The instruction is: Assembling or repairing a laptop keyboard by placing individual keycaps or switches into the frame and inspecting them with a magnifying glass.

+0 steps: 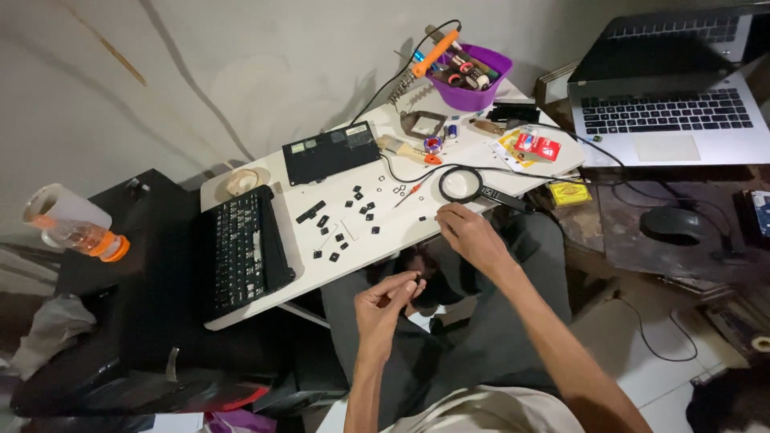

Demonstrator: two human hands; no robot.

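A: Head view: left hand point(391, 298) is over the lap, fingertips pinched on a small black keycap point(419, 282), clear of the white table point(289, 172). Nothing under it but trousers and floor.

B: So a slip means the cap drops into dark fabric. Hard to find, I'd guess.

A: Yes. Right hand point(469, 234) rests at the table's near edge, fingers loosely curled and holding nothing that I can see. It sits just beside the loose black keycaps point(349, 216) scattered on the top.

B: Risk of a sweep?

A: Likely. A wrist drag could push caps over the edge. The magnifying glass point(461, 184) is just beyond the fingers and overhangs a cable too.

B: And the keyboard point(241, 250)?

A: Left end of the table, its near corner at the edge. A knee bump could shift the lot.

B: Soldering iron point(435, 53)?

A: Propped in the purple bowl point(473, 88) at the far edge, cord trailing across the top. A snag might tip it.
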